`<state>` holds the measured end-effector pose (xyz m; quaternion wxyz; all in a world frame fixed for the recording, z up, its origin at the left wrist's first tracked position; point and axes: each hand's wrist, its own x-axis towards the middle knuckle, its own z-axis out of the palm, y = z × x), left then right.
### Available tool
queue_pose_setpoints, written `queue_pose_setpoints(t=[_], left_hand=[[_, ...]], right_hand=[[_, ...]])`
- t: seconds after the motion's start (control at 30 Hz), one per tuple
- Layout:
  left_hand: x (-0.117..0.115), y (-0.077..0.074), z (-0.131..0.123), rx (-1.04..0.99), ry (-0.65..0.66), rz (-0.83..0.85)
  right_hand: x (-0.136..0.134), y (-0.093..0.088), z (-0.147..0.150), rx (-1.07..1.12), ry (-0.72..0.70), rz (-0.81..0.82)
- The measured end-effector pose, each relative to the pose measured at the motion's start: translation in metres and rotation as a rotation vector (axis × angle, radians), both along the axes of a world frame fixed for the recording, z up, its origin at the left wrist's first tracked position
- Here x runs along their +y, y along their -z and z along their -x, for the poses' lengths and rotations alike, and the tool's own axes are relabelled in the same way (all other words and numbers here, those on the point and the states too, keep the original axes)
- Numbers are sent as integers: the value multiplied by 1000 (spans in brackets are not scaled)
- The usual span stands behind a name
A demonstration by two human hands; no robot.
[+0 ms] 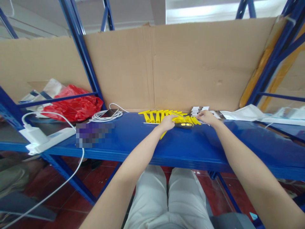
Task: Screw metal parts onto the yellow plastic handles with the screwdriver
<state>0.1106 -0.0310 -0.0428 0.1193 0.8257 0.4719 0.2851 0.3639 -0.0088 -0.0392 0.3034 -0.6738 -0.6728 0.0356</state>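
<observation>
On the blue shelf, my left hand (168, 122) is closed on a yellow T-shaped plastic piece (163, 135), whose end shows below the palm; the fingers' far side is hidden. Similar yellow pieces (152, 117) stand in a row to its left, and more yellow pieces (192, 120) lie in a pile between my hands. A screwdriver (184, 125) with a black and yellow handle lies just in front of the pile. My right hand (206, 117) has its fingertips pinched together beside small metal parts (205, 123); anything between them is too small to name.
Black-and-white packets (199, 109) and a white bag (245, 113) lie behind and right. Leftward are a coiled white cable (105, 116), a blurred-out object (91, 134), a power strip (54, 140) and a red plastic bag (76, 103). A cardboard sheet (190, 63) walls the back.
</observation>
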Motion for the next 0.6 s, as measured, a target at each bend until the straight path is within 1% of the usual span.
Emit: queue_pose_setpoints(t=[0.07,0.1,0.17,0.23,0.37,0.6], left_hand=[[-1,1,-2,20,-8,-32],[-1,1,-3,30,-11,-53],[-1,3,-5,50,-13,-94],[-2,4,-6,64,-9,-129],[-3,5,-8,81,4,-183],[-10,3,-12,117,21,-217]], right_hand=[[-1,-3,16,206,-94,-106],[-3,-4,25,286,-150,-135],[-6,-4,41,370,-260,-192],[-9,-4,54,386,-314,-210],[-10,-1,65,354,-321,-233],[-4,3,64,314,-333,-280]])
